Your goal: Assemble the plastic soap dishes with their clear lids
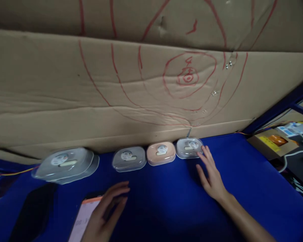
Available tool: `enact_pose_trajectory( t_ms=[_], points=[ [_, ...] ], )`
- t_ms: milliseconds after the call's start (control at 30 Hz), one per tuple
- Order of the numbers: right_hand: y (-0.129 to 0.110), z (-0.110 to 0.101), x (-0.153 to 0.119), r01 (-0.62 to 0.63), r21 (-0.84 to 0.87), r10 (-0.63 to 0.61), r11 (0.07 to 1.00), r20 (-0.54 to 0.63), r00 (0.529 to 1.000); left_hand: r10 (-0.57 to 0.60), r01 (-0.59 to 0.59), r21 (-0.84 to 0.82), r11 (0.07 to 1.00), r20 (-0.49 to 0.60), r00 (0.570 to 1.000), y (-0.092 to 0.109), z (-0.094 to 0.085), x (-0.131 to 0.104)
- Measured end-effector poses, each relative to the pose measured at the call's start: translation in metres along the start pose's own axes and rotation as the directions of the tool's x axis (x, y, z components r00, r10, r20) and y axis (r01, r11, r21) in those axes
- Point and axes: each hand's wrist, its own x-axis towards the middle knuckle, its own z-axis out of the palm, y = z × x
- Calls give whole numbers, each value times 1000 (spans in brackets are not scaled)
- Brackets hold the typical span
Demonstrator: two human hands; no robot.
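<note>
Small rounded cases line the back of a blue table (pixel 242 181): a blurred clear case (pixel 65 164) at the left, then a grey case (pixel 128 158), a peach case (pixel 161 153) and a clear case (pixel 189 147). My right hand (pixel 210 176) lies flat with fingers spread, fingertips touching the near right edge of the clear case at the right end. My left hand (pixel 106 211) hovers near the front edge, fingers loosely apart, over a phone (pixel 82 220) with a lit pinkish screen. Whether it touches the phone is unclear.
A large cardboard sheet (pixel 53 94) with red drawn rings stands upright behind the cases. A dark flat object (pixel 32 211) lies at the front left. Past the table's right edge sit a cardboard box with an orange item (pixel 272 141) and cables.
</note>
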Motion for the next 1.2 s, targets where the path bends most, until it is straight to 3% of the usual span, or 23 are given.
enact_pose_trajectory(
  t_ms=[100,167,300,400,533,700,933,1067,1200],
  points=[
    [-8,5,-7,-13,69,11,998,24,1000,44,-33,116,993,-96,994,4,-6,23],
    [-9,10,-12,-1,117,-5,993,53,999,127,-86,279,956,-132,983,7,-10,42],
    [-2,23,-17,46,173,-65,984,107,992,297,-225,536,814,-51,953,4,-8,77],
    [8,32,-15,44,174,-61,984,94,994,279,-243,606,757,37,960,-2,1,86],
    [18,35,-11,53,141,-67,989,98,993,295,-271,637,722,71,953,0,7,68],
    [24,32,-8,39,99,-51,994,118,992,320,-359,606,710,177,931,4,-2,36],
    [24,32,-6,53,-33,-48,998,138,989,313,-379,504,776,215,925,-8,5,16],
    [10,25,-7,107,-65,-99,992,105,989,359,-402,487,775,184,915,-14,14,7],
    [-31,24,-12,152,13,-152,988,100,983,350,-427,408,807,253,902,-10,19,-3]
  ],
)
